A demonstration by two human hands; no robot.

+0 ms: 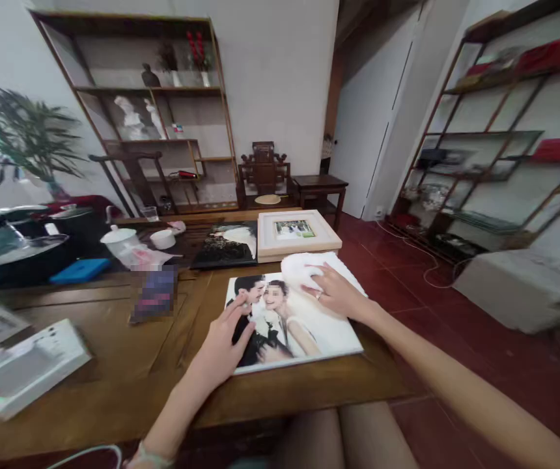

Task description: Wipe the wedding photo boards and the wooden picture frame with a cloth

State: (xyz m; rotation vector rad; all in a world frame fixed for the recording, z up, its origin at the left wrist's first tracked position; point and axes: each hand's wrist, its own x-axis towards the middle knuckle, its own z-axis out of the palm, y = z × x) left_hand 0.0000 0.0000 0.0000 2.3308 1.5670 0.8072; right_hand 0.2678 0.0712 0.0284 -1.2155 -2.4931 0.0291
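Legs (355, 440) are showing below the wooden table (319, 391) — on it, a photo panel (304, 342) is lying flat, the left hand (221, 342) spreading on its left. The right hand (337, 293) is pressing white cloth (295, 266) at its far right corner — whether pinching, I cannot tell. A framed picture (266, 244) is sitting beyond.

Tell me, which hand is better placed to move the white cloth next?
Probably the right hand: it is on the white cloth. The left hand rests on the couple's photo, apart from the cloth.
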